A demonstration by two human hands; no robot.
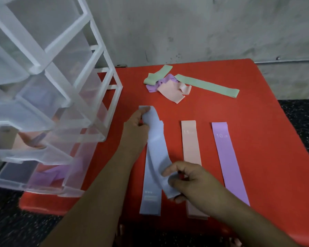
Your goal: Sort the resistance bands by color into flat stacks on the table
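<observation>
A blue band (pixel 158 148) is stretched between both hands over another blue band (pixel 150 198) that lies flat on the red table (pixel 266 139). My left hand (pixel 135 125) pinches its far end and my right hand (pixel 191 179) pinches its near end. A pink band (pixel 191 141) and a purple band (pixel 228 157) lie flat side by side to the right. At the back sits a loose pile: two green bands (pixel 207 84), a crumpled purple band (pixel 166 81) and a pink band (pixel 171 91).
A translucent white drawer unit (pixel 48 97) stands on the table's left side, with purple and pink bands showing in its lower drawers. A grey wall (pixel 203 27) rises behind the table. Dark speckled floor (pixel 301 118) lies to the right.
</observation>
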